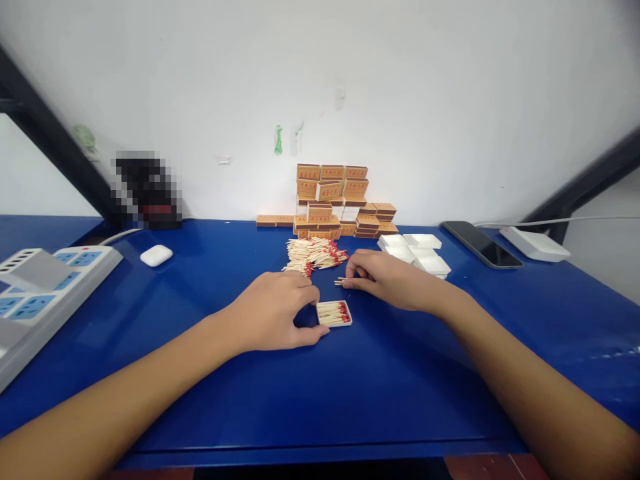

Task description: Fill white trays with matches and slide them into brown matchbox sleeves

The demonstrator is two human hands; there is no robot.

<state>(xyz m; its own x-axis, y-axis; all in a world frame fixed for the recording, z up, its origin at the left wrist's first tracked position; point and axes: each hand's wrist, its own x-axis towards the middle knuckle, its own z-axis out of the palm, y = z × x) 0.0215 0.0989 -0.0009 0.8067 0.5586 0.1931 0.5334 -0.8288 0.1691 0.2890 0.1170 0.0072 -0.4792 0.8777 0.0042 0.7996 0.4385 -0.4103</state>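
Observation:
A white matchbox tray [334, 325] lies on the blue table, with red-tipped matches [333, 312] side by side in it. My left hand [277, 310] grips the tray's left end between thumb and fingers. Just beyond the tray, my right hand [383, 277] pinches a few matches [340, 282], their plain ends poking out to the left and their heads hidden by the fingers. Behind both hands sits a loose heap of matches [313, 253], most red heads toward the right. Several white trays [423, 252] are grouped to the right of my right hand.
Orange matchbox covers [330, 193] are stacked against the wall. On the right lie a dark phone [483, 245] and a white cabled box [535, 243]. Leftward are a white earbud case [157, 255] and a power strip [60, 283]. The table's front edge [320, 453] runs nearest me.

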